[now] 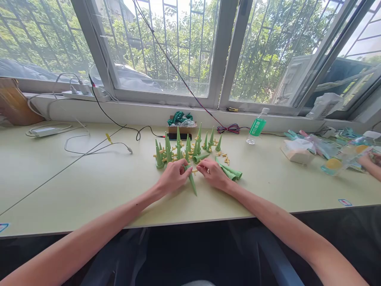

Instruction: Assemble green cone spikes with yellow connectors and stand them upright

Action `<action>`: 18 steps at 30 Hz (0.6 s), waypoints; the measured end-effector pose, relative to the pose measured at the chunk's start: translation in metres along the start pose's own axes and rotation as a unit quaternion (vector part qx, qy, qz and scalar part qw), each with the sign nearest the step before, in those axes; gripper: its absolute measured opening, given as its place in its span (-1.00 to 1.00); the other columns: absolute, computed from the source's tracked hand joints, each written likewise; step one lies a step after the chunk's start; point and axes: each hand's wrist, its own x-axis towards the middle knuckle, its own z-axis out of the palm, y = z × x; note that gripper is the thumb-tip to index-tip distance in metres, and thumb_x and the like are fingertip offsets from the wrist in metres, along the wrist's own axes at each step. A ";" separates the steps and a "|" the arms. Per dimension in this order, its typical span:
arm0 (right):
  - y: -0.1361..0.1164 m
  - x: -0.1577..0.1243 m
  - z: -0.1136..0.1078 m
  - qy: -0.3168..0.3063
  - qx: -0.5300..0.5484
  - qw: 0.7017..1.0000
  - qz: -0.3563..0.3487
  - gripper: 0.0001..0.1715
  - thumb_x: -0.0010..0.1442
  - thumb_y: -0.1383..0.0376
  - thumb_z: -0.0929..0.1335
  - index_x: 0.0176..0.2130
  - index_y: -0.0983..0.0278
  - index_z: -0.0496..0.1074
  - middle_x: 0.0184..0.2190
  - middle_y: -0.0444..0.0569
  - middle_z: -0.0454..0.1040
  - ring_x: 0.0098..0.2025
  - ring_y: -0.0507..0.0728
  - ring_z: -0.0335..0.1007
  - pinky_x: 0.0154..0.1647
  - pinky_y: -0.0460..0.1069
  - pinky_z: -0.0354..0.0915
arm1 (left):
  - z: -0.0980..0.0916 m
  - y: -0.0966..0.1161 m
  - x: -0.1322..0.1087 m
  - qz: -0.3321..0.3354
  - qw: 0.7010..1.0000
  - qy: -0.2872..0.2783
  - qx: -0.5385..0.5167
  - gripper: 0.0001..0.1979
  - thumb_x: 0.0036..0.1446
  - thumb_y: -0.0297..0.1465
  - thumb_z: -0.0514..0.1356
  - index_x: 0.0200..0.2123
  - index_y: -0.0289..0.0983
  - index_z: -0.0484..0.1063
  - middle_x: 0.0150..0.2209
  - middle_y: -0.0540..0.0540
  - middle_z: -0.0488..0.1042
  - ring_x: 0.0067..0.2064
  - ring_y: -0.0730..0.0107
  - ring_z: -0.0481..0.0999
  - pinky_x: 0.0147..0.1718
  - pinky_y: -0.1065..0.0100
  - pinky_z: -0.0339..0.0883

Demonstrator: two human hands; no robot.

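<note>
My left hand (176, 174) is closed round a green plastic cone (193, 185), whose pointed tip slants down toward the table's front edge. A small yellow plastic piece (195, 171) lies between my hands, by the cone's side. The fingertips of my right hand (211, 171) pinch the near end of that yellow piece. Behind my hands stand several upright green cones (158, 155) with yellow pieces sticking out of them. Loose green cones (232, 173) lie beside my right hand, and a few small yellow pieces (226, 159) are scattered just behind them.
A black phone (180, 136) and a small cardboard box (182, 128) with green wrapping sit behind the cones. To the right stand a water bottle (256, 127) and a white box (297, 151). Cables (98, 149) cross the left side. Another person's hand (370, 163) shows at far right.
</note>
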 end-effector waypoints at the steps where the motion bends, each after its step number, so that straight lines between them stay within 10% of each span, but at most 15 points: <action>1: 0.000 0.000 0.000 -0.002 0.005 1.000 -0.004 -0.72 0.37 0.26 0.27 -0.37 0.29 0.42 -0.43 -0.10 0.32 -0.41 0.03 0.22 -0.32 -0.05 0.18 | 0.000 0.000 0.000 0.001 1.000 0.002 -0.001 -0.75 0.21 -0.21 0.12 -0.40 -0.26 0.30 -0.70 0.15 0.15 -0.60 0.51 0.08 -0.53 0.43 -0.02; 18: -0.008 0.000 -0.005 -0.022 0.065 0.997 -0.019 -0.91 0.29 0.31 0.35 -0.21 0.27 0.47 -0.32 -0.06 0.44 -0.40 0.02 0.33 -0.33 -0.04 0.32 | 0.000 0.000 -0.001 0.005 1.000 0.014 -0.007 -0.77 0.22 -0.22 0.12 -0.39 -0.25 0.30 -0.69 0.15 0.15 -0.60 0.51 0.10 -0.54 0.43 -0.02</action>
